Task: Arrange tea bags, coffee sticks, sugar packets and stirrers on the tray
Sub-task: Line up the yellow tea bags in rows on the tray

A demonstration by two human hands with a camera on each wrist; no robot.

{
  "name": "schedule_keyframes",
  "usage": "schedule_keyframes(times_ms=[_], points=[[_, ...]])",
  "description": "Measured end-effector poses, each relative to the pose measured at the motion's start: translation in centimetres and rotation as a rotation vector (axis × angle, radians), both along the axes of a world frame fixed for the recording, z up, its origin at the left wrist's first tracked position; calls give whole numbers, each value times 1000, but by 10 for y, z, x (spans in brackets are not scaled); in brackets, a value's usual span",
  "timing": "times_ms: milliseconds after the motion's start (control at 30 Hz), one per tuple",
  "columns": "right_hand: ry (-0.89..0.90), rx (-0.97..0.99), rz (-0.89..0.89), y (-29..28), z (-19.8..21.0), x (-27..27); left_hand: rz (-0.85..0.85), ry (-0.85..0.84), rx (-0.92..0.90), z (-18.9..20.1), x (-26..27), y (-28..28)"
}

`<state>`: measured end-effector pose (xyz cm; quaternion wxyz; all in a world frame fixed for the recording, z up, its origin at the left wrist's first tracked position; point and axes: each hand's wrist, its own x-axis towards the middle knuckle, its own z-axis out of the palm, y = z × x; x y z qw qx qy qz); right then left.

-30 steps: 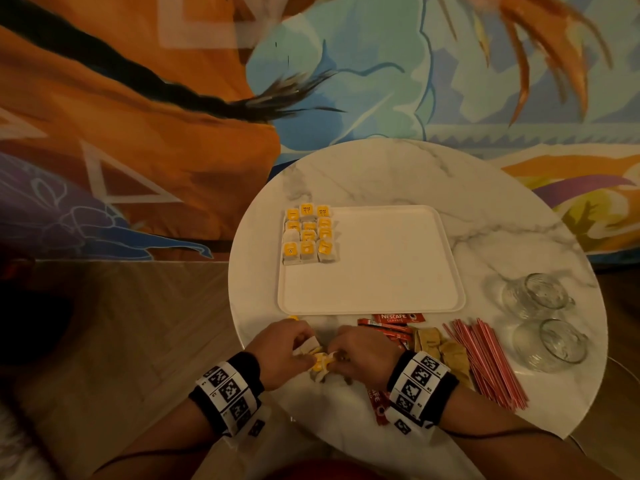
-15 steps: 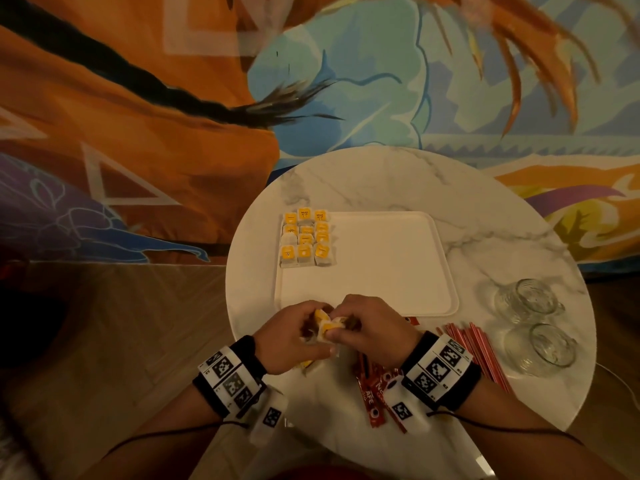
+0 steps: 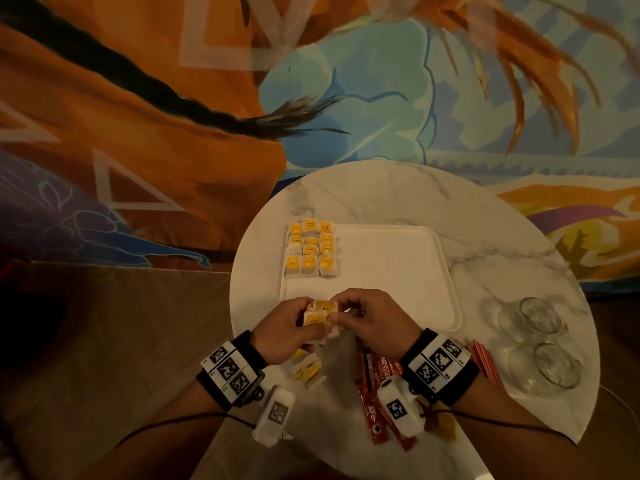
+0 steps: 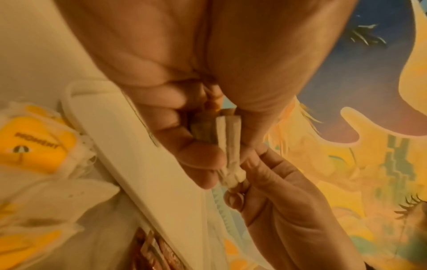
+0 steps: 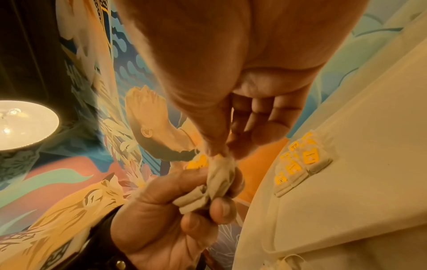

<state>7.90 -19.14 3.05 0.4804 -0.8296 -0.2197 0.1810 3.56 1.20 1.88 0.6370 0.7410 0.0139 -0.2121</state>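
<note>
Both hands meet over the tray's point(image 3: 446, 306) near edge: the left hand point(image 3: 282, 329) and right hand point(image 3: 375, 318) pinch a small stack of tea bags point(image 3: 320, 311) between curled fingers.

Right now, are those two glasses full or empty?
Empty, it seems: both glasses look clear through, with no liquid showing. The dim light leaves it uncertain.
</note>
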Motion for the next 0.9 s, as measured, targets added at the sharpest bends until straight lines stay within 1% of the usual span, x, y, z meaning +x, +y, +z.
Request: schedule_keyframes(times_ms=[167,300,467,600,700,900], points=[[0,15,-43,7,-5,6,18,20,-18,0,5,9],[66,77,-65,16,-8,10,56,29,-52,0,8,15],[112,106,-111,29,-12,17,109,32,-99,-4,12,23],[130,145,-97,40,-18,21,123,13,-58,-7,17,29],[110,122,-86,47,-24,27,120,4,-23,-11,22,35],[145,122,-158,62,-32,49,152,40,-10,-21,33,48]])
